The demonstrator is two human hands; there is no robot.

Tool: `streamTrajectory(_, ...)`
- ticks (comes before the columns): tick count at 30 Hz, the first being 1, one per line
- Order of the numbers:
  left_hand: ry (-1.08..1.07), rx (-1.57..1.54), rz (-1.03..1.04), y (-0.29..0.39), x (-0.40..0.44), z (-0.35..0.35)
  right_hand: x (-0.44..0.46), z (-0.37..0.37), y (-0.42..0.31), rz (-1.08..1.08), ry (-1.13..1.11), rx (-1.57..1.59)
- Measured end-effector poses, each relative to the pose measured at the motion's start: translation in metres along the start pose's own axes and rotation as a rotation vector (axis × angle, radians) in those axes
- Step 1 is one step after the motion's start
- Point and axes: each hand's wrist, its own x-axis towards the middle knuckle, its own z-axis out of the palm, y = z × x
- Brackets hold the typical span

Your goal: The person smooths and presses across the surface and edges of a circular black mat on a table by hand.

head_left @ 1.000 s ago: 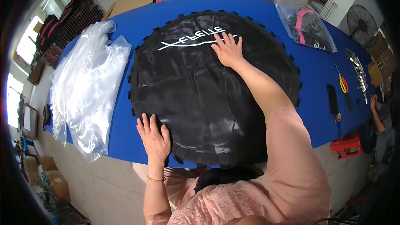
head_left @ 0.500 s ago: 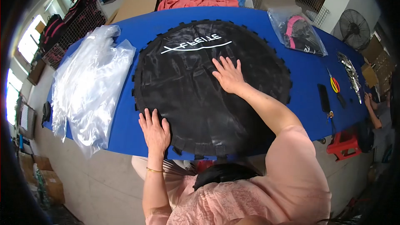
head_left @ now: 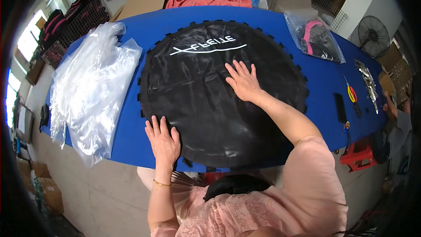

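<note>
A large round black trampoline mat (head_left: 210, 127) lies flat on the blue-covered table (head_left: 131, 147), with short tabs all round its rim. White lettering and a curved white line (head_left: 208, 50) show on its far part, upside down from where I stand. My left hand (head_left: 163, 142) rests on the mat's near left edge, fingers stretched out. Further in, right of the middle, my right hand (head_left: 243, 81) lies flat with its fingers spread. Neither hand grasps anything. Faint creases run across the fabric between the hands and the lettering.
Clear plastic bags (head_left: 94, 92) are piled at the left. At the right are a bagged black-and-pink item (head_left: 320, 39), yellow-and-red-handled scissors (head_left: 351, 93), a dark phone-like object (head_left: 340, 107) and metal pieces (head_left: 367, 83). A red stool (head_left: 357, 154) stands below; another person's arm (head_left: 390, 105) shows at far right.
The view has shifted slightly. Both hands stay on the mat in nearly the same places, with fingers still stretched out.
</note>
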Motion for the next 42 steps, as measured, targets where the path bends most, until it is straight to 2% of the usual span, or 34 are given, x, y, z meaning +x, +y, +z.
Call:
streamTrajectory(13, -0.094, 0.0, -0.034, 0.007, 0.003, -0.008, 0.129, 0.045, 0.031, 0.088, 0.15, -0.078)
streamTrajectory(20, -0.111, 0.02, -0.038, 0.007, 0.003, -0.007, 0.164, 0.067, -0.002, 0.053, 0.243, -0.064)
streamTrajectory(27, -0.074, -0.012, -0.047, 0.005, 0.0, -0.004, 0.148, 0.062, -0.068, -0.048, 0.18, 0.023)
streamTrajectory(33, -0.032, -0.015, -0.023, 0.0, -0.001, 0.002, 0.091, 0.05, -0.109, -0.184, 0.186, 0.041)
streamTrajectory(36, -0.011, -0.006, -0.011, -0.003, -0.002, 0.005, 0.061, 0.045, -0.119, -0.271, 0.207, 0.043)
streamTrajectory(39, 0.0, -0.005, -0.001, -0.005, -0.003, 0.007, 0.034, 0.03, -0.12, -0.293, 0.095, 0.093)
streamTrajectory(42, -0.002, -0.001, 0.004, -0.006, -0.003, 0.007, 0.009, 0.02, -0.107, -0.302, 0.077, 0.081)
